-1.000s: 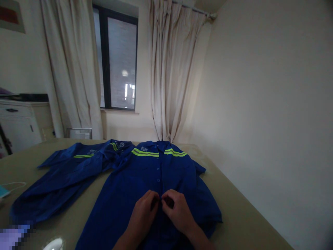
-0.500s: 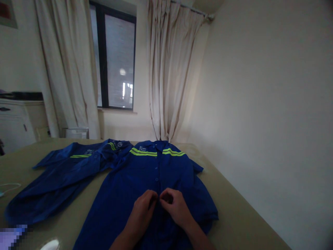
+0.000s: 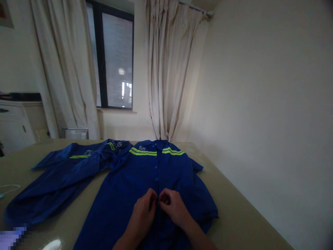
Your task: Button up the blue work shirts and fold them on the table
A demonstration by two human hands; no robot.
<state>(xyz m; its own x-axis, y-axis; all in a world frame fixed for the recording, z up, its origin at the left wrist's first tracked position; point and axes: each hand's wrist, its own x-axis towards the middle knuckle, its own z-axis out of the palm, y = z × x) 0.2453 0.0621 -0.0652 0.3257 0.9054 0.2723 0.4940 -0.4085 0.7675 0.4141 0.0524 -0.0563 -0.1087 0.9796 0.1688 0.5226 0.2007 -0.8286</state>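
A blue work shirt [image 3: 140,173] with yellow-green reflective stripes across the chest lies face up on the table, collar away from me. Its buttons run down the middle of the front. My left hand [image 3: 144,208] is closed in a pinch at the left side of this front opening. Opposite it, my right hand [image 3: 173,205] pinches the right edge, thumb and forefinger meeting. The fingertips of both hands almost touch. Whether a button sits between them is hidden.
A second blue striped shirt [image 3: 65,184] lies rumpled on the table [image 3: 241,222] to the left, overlapping the first near the sleeve. A white cable [image 3: 11,187] is at the left edge. The wall [image 3: 273,121] borders the table's right side; curtains [image 3: 169,76] hang behind.
Both hands stay pinched at the same spot on the shirt front, with only slight finger movement. The view has shifted very slightly.
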